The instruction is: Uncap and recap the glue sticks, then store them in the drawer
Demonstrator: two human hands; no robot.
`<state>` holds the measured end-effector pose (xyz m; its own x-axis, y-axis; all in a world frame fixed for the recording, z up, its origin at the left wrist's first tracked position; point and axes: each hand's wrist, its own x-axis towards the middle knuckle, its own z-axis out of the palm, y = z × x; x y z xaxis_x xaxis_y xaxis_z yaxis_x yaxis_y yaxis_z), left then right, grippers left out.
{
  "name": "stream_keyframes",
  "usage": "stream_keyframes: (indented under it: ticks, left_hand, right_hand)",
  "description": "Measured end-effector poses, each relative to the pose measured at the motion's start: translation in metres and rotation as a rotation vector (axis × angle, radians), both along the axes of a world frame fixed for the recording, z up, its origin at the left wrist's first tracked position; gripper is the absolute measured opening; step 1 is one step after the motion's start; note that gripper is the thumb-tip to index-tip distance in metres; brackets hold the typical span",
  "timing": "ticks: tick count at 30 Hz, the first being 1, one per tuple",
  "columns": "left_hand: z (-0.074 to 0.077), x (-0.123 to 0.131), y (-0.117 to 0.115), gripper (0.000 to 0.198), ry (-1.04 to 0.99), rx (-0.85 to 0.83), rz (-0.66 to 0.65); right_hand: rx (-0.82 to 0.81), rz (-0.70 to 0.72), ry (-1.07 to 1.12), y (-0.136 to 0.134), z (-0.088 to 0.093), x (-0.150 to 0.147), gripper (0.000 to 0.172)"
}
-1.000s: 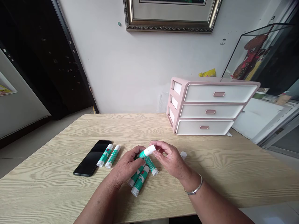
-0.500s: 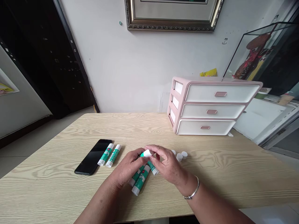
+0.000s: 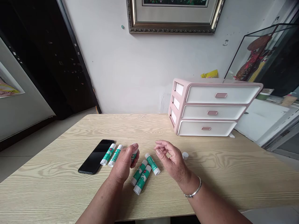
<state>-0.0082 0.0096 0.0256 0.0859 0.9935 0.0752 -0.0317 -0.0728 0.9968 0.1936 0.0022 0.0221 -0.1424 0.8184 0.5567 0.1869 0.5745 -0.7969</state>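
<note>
Left hand [image 3: 122, 165] curled firmly around one glue stick [image 3: 134, 156], thumb up by its white end. Right hand [image 3: 174, 160] slack, fingers half bent and apart from the thumb; nothing visible in its grasp.

Change over the last half second: both hands met on that stick then, my right fingers at its white end. Now they are well apart, the left shifted toward the left edge of the desk [image 3: 70, 199], stick with it. Then the white end pointed toward the right edge; now the long axis stands steep, white end up, lower end hidden in my fingers.

Position: above the desk, between a pair of glue sticks [image 3: 108, 154] beside the phone [image 3: 94, 157] and three loose sticks [image 3: 142, 179] toward the near edge, now uncovered. Pair parallel, axes running near-left to far-right. Of the three, two lie side by side on a similar slant; the third is angled otherwise, far end toward the left edge. White caps [image 3: 185, 155] partly hidden behind my right hand.
</note>
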Motion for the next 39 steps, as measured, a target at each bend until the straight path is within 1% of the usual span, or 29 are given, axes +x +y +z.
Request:
stream_keyframes:
  ticks: [3, 6, 13, 16, 18, 19, 21, 24, 28, 31, 33, 36, 39]
  left_hand:
    - [-0.005, -0.002, 0.004, 0.05, -0.165, -0.012, -0.02]
    - [-0.007, -0.004, 0.005, 0.049, -0.241, -0.017, -0.036]
    - [-0.006, -0.004, 0.006, 0.046, -0.278, -0.011, -0.042]
    - [-0.003, -0.002, 0.006, 0.046, -0.28, -0.03, 0.002]
    - [-0.001, -0.002, 0.006, 0.047, -0.237, -0.042, 0.061]
    - [0.001, -0.003, 0.006, 0.047, -0.181, -0.047, 0.099]
    - [0.003, -0.006, 0.007, 0.048, 0.004, -0.051, 0.168]
    - [0.004, -0.014, 0.009, 0.048, 0.373, -0.027, 0.233]
    - [0.001, -0.02, 0.014, 0.05, 0.923, -0.007, 0.32]
    - [0.002, -0.019, 0.012, 0.046, 1.236, -0.027, 0.325]
    - [0.005, -0.018, 0.009, 0.042, 1.355, -0.06, 0.321]
    - [0.013, -0.017, 0.004, 0.038, 1.446, -0.13, 0.311]
    - [0.017, -0.02, 0.003, 0.037, 1.494, -0.155, 0.33]
  right_hand:
    - [-0.029, 0.012, 0.017, -0.001, 0.0, 0.0, 0.024]
    - [-0.054, 0.025, 0.028, 0.0, -0.001, 0.001, 0.025]
    - [-0.069, -0.01, 0.03, 0.001, 0.0, 0.002, 0.027]
    - [-0.077, -0.009, 0.046, 0.002, 0.0, 0.002, 0.027]
    - [-0.075, -0.021, 0.047, 0.004, -0.002, 0.003, 0.027]
    - [-0.07, -0.035, 0.045, 0.006, -0.004, 0.004, 0.027]
    - [-0.061, -0.076, 0.045, 0.009, -0.007, 0.006, 0.027]
    - [-0.069, -0.13, 0.05, 0.016, -0.01, 0.012, 0.028]
    - [-0.06, -0.191, 0.07, 0.025, -0.01, 0.023, 0.03]
    - [-0.055, -0.273, 0.074, 0.031, -0.007, 0.035, 0.033]
    - [-0.061, -0.356, 0.005, 0.034, -0.003, 0.044, 0.034]
    - [-0.098, -0.504, -0.213, 0.036, 0.006, 0.057, 0.031]
    - [-0.213, -0.614, -0.434, 0.038, 0.013, 0.068, 0.027]
